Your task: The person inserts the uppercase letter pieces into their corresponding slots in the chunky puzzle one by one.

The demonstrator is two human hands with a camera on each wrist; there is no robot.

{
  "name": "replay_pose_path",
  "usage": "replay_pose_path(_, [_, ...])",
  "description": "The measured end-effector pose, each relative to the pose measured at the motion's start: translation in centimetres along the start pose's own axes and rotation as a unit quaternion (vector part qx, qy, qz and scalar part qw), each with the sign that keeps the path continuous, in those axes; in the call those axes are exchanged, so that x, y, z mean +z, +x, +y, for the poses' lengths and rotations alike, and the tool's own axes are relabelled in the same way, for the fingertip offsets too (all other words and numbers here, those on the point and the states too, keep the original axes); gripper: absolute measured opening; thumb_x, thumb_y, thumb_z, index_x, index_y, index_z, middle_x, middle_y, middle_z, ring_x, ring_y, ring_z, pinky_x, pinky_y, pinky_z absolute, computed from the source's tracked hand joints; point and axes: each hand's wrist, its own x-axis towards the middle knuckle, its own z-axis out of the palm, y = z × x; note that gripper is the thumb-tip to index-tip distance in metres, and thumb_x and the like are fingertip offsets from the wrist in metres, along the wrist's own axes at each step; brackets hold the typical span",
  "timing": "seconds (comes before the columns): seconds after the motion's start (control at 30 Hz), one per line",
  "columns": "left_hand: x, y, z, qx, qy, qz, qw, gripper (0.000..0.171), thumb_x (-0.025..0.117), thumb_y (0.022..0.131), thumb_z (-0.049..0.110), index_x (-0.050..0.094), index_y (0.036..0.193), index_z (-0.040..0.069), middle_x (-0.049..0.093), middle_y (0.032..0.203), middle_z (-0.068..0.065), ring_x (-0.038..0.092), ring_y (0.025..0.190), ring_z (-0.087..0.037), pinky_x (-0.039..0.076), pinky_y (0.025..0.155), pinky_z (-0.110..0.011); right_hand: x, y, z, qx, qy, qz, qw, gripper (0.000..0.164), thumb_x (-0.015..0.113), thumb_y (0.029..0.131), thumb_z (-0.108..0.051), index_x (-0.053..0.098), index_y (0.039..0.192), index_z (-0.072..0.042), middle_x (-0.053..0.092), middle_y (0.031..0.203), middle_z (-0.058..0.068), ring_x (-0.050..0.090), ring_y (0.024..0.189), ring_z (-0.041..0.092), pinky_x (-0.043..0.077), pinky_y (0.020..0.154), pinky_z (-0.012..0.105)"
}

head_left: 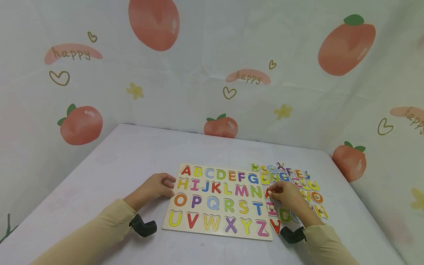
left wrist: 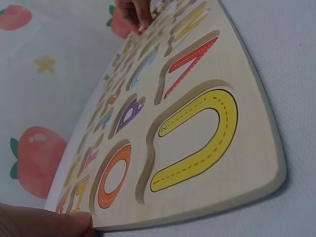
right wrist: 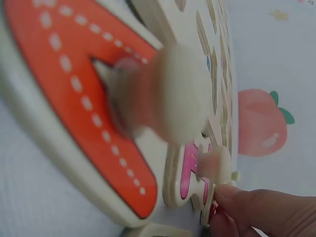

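A wooden alphabet board [head_left: 198,176] lies on the table, its letter-shaped recesses printed with coloured letters from A to Z. At its left edge my left hand [head_left: 155,187] rests relaxed, the thumb [left wrist: 54,222] touching the edge in the left wrist view. Beyond the right edge, my right hand [head_left: 289,195] pinches the small knob of a red letter piece [head_left: 267,194], partly hidden by the fingers. Nearest that hand are a pink I piece [head_left: 271,209] and a red V piece [head_left: 275,226], both knobbed; the V piece fills the foreground of the right wrist view.
Several knobbed letter pieces lie right of the board, among them a green D [head_left: 284,215], an orange O [head_left: 317,197], a yellow H [head_left: 320,211] and a green R [head_left: 254,167]. A fruit-patterned cloth [head_left: 185,73] hangs behind the white table [head_left: 139,147].
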Motion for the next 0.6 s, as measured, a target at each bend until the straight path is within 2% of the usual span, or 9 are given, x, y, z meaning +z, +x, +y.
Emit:
replay_pose_path(0.2, [0.2,0.3,-0.2,0.001,0.003,0.002,1.0,0.046,0.073,0.075,0.004,0.06,0.119,0.002,0.063,0.097,-0.009,0.057,0.085,-0.019,0.05,0.075,-0.03,-0.4,-0.2,-0.3,-0.006,-0.014,0.001,1.0,0.016,0.07,0.088,-0.013,0.068,0.102,-0.005,0.067,0.09,0.004,0.056,0.082,0.017,0.05,0.076,0.032])
replay_pose_path(0.37, [0.2,0.4,-0.2,0.001,0.003,0.001,1.0,0.047,0.074,0.075,0.004,0.06,0.12,0.001,0.063,0.097,-0.009,0.058,0.084,-0.019,0.05,0.075,-0.03,-1.2,0.0,-1.2,-0.03,-0.037,0.011,0.999,0.017,0.071,0.087,-0.014,0.069,0.1,-0.004,0.067,0.089,0.004,0.057,0.08,0.017,0.05,0.073,0.032])
replay_pose_path(0.6, [0.1,0.5,-0.4,0.004,0.008,0.0,1.0,0.048,0.075,0.075,0.006,0.06,0.12,0.001,0.064,0.098,-0.008,0.058,0.085,-0.019,0.05,0.076,-0.031,-1.8,0.8,-3.5,-0.077,-0.011,0.032,0.996,0.016,0.071,0.087,-0.016,0.071,0.099,-0.004,0.07,0.087,0.005,0.059,0.077,0.016,0.05,0.07,0.03])
